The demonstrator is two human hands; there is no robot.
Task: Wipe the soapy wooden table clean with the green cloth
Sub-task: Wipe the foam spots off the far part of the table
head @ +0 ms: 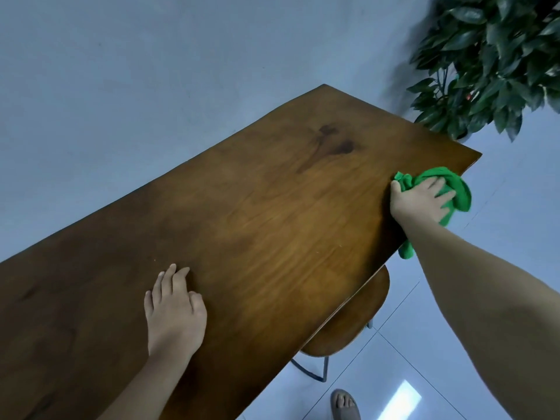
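A long brown wooden table (242, 213) runs from the lower left to the upper right. A dark damp patch (333, 144) shows near its far end. My right hand (418, 201) presses the crumpled green cloth (454, 184) down on the table's right edge near the far corner. Part of the cloth hangs over the edge below my wrist. My left hand (174, 310) lies flat on the tabletop nearer to me, fingers apart, holding nothing.
A wooden chair seat (354, 322) with a metal leg sticks out from under the table's right side. A leafy potted plant (491, 65) stands beyond the far right corner. My sandalled foot (345, 404) is on the pale tiled floor. A grey wall runs along the table's left side.
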